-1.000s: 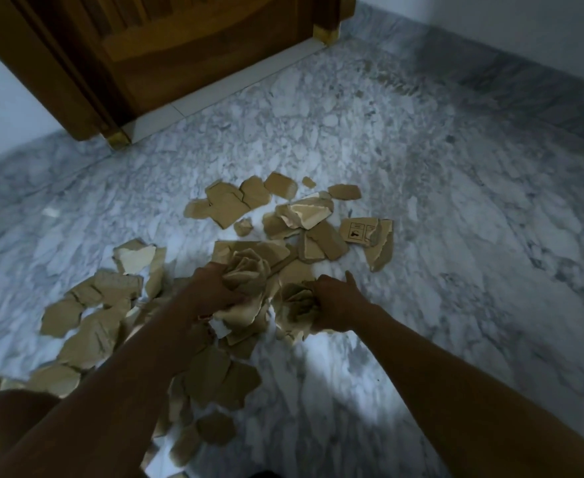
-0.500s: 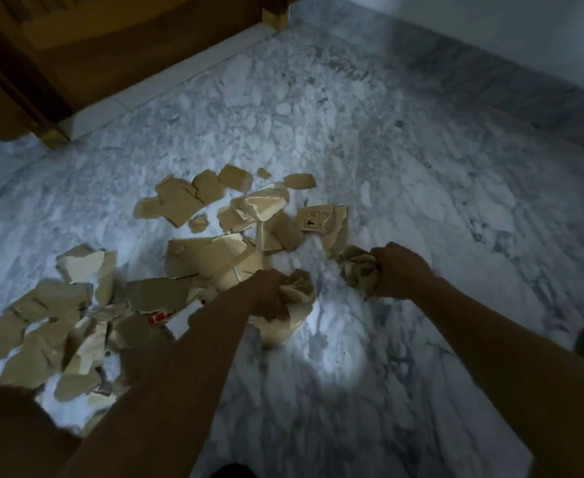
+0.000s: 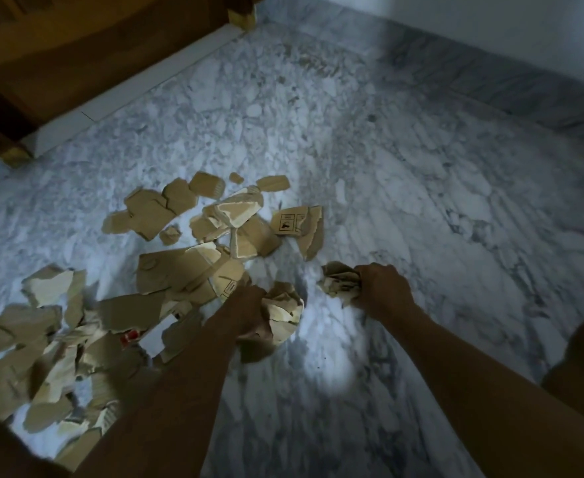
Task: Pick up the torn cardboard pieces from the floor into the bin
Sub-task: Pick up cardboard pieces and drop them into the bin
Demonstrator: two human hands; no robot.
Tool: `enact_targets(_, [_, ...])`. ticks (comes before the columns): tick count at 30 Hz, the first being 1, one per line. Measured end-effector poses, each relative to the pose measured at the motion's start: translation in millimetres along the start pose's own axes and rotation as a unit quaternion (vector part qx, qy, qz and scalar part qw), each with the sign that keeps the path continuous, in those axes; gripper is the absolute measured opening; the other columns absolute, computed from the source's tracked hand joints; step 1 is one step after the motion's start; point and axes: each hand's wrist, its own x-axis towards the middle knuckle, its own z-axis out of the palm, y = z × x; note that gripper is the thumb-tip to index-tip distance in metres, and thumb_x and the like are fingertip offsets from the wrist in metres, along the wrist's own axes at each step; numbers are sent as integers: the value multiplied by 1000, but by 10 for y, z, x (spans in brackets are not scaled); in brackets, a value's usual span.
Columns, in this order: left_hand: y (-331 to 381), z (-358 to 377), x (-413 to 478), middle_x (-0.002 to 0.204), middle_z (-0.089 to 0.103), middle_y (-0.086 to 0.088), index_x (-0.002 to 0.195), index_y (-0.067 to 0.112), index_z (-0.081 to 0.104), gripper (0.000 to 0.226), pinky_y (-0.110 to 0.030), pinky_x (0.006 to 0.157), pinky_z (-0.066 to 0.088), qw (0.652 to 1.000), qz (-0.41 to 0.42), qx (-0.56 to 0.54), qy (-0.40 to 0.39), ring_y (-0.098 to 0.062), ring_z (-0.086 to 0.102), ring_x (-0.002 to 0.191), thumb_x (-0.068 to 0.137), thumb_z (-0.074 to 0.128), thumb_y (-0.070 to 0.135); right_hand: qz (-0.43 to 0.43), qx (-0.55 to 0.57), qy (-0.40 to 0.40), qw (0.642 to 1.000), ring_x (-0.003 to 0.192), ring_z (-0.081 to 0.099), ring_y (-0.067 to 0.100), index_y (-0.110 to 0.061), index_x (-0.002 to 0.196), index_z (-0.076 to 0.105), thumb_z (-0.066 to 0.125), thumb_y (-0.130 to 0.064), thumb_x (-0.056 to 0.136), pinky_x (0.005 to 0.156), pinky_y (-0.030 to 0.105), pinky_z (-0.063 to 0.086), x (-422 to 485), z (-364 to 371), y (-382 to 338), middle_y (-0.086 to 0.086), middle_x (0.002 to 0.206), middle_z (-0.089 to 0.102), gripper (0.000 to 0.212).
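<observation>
Clutching one cardboard wad each: left hand, right hand.

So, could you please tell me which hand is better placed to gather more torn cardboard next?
Probably the left hand: though full, it sits against the brown torn cardboard pile; the right hand is over bare marble.

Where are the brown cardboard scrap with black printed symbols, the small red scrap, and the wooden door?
brown cardboard scrap with black printed symbols (image 3: 289,220): head view, on its printed face.
small red scrap (image 3: 130,336): head view, on its visible red patch among the pieces.
wooden door (image 3: 87,46): head view, on its lower panel.
</observation>
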Motion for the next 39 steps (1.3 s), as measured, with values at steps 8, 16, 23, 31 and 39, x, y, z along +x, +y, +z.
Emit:
enact_targets(8, [-1,-788,-167,91,73,-5,99,17,70,46,-25,64,51,976,-25,-186,106,-20,69,84,56,79,31,62,69,-89,992,92,69,25,-26,92,71,85,-55,50,75,36,57,19,-220,-18,2,91,71,53])
enact_targets(16, [-308,-544,-480,116,65,-3,119,18,61,66,-25,84,47,979,-163,-101,-70,-22,62,110,61,90,31,-53,39,-139,988,95,67,20,-28,106,65,82,-62,51,80,34,55,138,-383,-433,-3,98,69,67])
enact_targets(23, [-165,-88,-449,128,59,-12,135,14,51,92,-44,87,57,983,-155,-93,-22,-30,61,111,54,92,33,-53,-41,11,998,85,63,26,-25,98,50,74,-42,75,63,32,42,3,89,-661,-2,85,60,38])
enact_targets(31, [-222,-66,-432,109,65,-10,127,14,54,83,-37,79,60,983,-122,-133,-29,-26,68,92,56,92,34,-32,0,-24,999,83,65,20,-30,94,62,83,-51,66,67,32,52,18,76,-635,-5,88,68,41])
enact_targets(39, [-210,-356,-292,110,70,-8,120,18,62,71,-29,78,50,984,-78,-151,46,-27,64,105,55,82,40,38,178,-112,977,83,68,18,-24,95,69,77,-72,47,70,30,55,194,-246,-387,-1,90,71,68])
